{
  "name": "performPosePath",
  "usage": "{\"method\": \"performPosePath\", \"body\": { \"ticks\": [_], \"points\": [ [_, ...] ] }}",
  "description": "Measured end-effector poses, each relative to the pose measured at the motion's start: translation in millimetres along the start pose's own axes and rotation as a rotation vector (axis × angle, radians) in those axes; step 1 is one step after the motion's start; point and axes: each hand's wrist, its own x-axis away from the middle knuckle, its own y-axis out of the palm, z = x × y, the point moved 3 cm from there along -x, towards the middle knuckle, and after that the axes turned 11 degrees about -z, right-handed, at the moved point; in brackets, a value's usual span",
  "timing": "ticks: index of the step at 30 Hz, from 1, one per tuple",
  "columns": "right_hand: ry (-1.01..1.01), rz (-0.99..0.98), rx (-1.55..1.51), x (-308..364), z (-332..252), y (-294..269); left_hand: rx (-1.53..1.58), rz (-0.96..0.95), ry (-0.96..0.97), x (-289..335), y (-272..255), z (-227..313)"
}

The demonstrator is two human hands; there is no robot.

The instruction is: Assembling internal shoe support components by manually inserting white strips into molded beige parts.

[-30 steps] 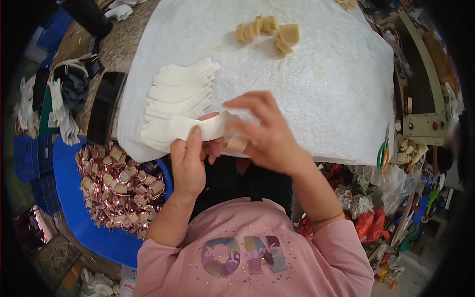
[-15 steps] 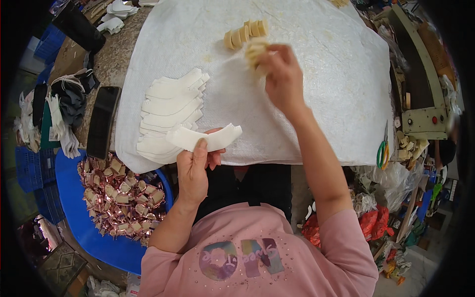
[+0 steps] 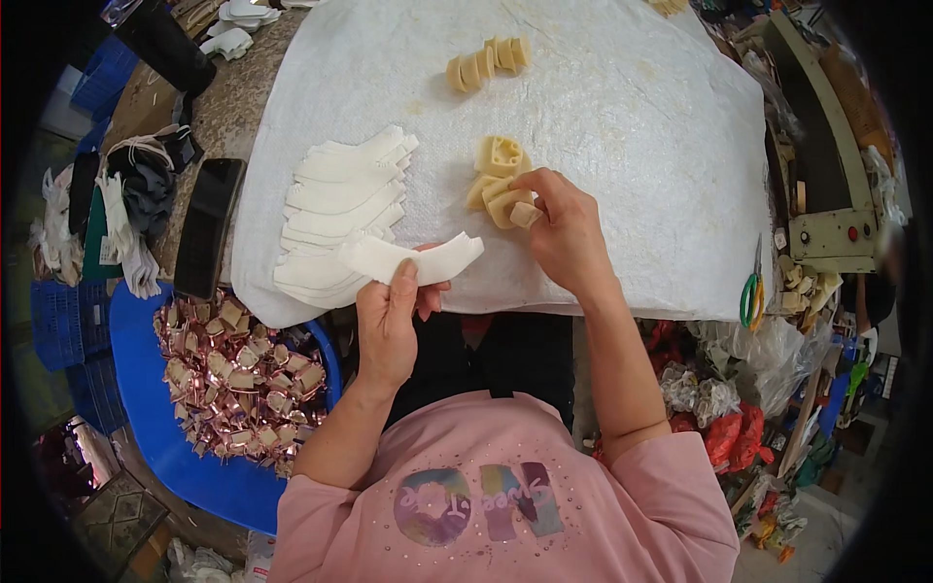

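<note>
My left hand [image 3: 391, 321] pinches a curved white strip [image 3: 445, 259] with notched ends, thumb on top and fingers beneath. Behind it, several like white strips [image 3: 335, 209] lie overlapped in a fanned stack on the white cloth. My right hand [image 3: 569, 228] is closed at the near side of a small heap of beige molded pieces [image 3: 501, 160]. Thumb and fingertips grip one small beige piece [image 3: 526, 214] at the heap's edge. Farther off, a short row of beige pieces [image 3: 486, 64] stands on the cloth, apart from both hands.
A blue tub [image 3: 175, 466] full of shiny pink-and-beige parts [image 3: 243, 379] stands at the left. On the table's left edge lie a black phone [image 3: 209, 228] and gloves [image 3: 121, 219]. Scissors [image 3: 752, 291] hang by the right edge, near a metal frame [image 3: 836, 228].
My right hand has come nearer, from beside the far row, and a heap of beige pieces now lies on the cloth by it. My left hand keeps its white strip, shifted slightly right.
</note>
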Motion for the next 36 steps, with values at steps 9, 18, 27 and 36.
{"method": "performPosePath", "body": {
  "ticks": [9, 18, 27, 36],
  "points": [
    [0.051, -0.112, 0.239, 18.7, -6.1, -1.1, 0.006, -0.004, 0.027, -3.0, 5.5, 0.5],
    [0.035, -0.137, 0.288, 31.2, 1.1, -1.8, 0.252, -0.038, -0.053, -0.2, -1.6, -10.0],
    [-0.173, 0.389, 0.404, 55.9, 18.3, 3.3, 0.417, -0.069, -0.095, -0.7, 16.8, -1.9],
    [-0.456, 0.215, -0.417, 67.4, -39.1, 3.9, 0.169, -0.027, 0.009, 12.9, 11.5, 0.9]
  ]
}}
